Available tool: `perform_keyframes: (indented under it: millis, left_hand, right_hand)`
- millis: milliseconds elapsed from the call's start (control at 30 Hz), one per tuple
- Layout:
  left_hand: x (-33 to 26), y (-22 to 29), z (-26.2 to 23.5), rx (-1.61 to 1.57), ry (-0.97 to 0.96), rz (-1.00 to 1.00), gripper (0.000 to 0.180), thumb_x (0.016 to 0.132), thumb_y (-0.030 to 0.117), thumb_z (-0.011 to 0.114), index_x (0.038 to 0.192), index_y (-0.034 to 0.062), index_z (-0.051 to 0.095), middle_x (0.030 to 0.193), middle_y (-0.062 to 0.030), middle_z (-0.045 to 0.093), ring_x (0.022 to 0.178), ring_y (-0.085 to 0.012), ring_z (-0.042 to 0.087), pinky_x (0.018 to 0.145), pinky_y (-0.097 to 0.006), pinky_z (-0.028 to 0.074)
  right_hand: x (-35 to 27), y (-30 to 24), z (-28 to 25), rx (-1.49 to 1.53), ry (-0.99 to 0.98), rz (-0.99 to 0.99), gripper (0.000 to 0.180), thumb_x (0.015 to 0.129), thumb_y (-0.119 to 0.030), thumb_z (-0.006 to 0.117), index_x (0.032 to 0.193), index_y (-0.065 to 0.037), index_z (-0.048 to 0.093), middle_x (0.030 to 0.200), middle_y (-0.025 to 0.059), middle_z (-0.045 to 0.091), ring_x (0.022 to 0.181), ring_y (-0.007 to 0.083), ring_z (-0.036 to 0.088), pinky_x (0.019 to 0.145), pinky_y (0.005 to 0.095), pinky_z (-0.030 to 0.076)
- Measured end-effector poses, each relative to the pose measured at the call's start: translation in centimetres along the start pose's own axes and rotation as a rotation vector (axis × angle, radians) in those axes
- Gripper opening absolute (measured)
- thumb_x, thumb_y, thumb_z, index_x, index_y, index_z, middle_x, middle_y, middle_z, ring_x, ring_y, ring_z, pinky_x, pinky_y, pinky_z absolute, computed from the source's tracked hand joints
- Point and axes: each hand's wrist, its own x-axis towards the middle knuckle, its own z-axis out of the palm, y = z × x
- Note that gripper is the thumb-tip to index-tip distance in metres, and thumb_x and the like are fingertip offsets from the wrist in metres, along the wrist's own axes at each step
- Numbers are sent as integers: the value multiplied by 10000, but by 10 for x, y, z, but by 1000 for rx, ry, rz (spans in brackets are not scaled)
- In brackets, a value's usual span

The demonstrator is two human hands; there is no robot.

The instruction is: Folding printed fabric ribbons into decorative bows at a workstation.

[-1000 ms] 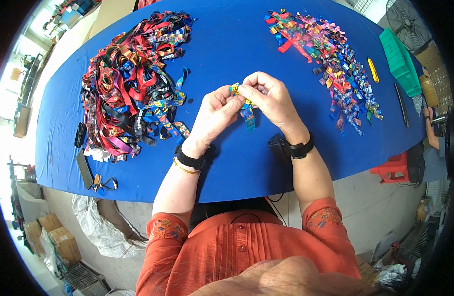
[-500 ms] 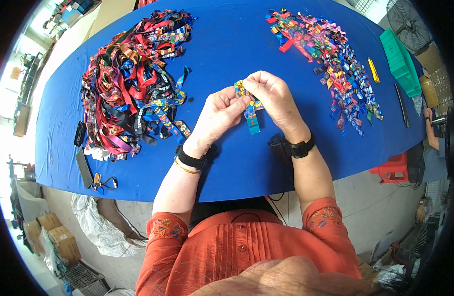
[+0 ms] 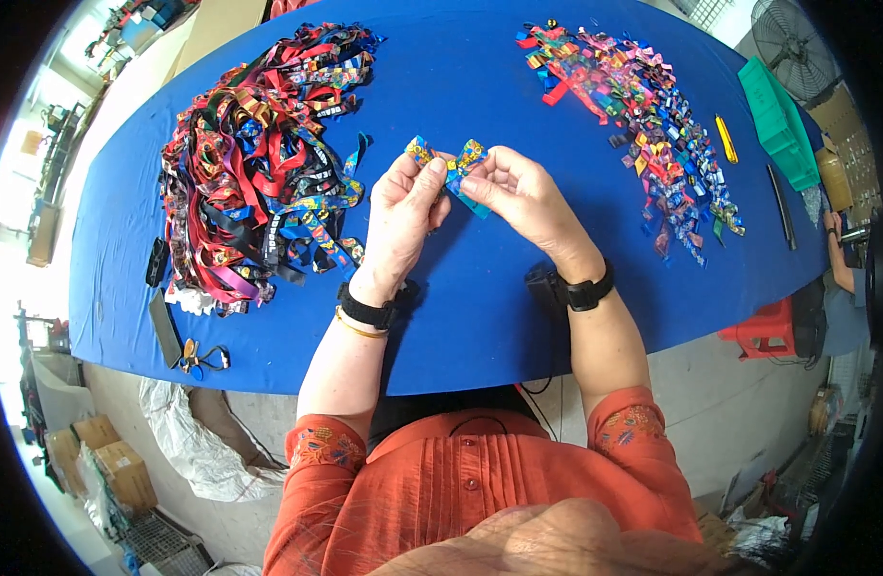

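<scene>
Ribbon [image 3: 473, 155] in left hand [image 3: 401, 211] and right hand [image 3: 530, 200]; green bin [image 3: 779, 125], contents unclear

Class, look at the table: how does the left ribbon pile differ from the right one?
The left pile holds long, looping straps; the right pile, short, small pieces. The left pile is mainly red and black; the right pile shows more blue and pink. Both lie on the blue cloth.

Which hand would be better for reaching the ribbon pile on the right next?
Probably the right hand: it's closer to that ribbon pile, with the left hand farther away. Both hold a colourful ribbon.
</scene>
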Motion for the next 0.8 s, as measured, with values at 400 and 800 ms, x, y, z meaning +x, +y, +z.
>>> perform_keyframes:
  millis: [400, 800]
  left_hand:
    - [3, -2, -4, -78, 34, -22, 113, 937, 112, 658, 1008, 25, 642, 679, 31, 585, 471, -27, 415, 418, -187, 276]
    - [-1, 1, 2, -46, -78, -96, 111, 907, 99, 693, 990, 45, 640, 659, 55, 569, 481, -1, 393, 422, -171, 261]
  right_hand:
    - [0, 4, -2, -65, -66, 7, 143, 936, -154, 668, 899, -34, 601, 755, -29, 605, 677, 18, 517, 582, 188, 420]
    - [4, 7, -1, -23, 87, -86, 137, 967, -178, 614, 929, -49, 589, 784, -19, 606, 695, 45, 556, 613, 203, 461]
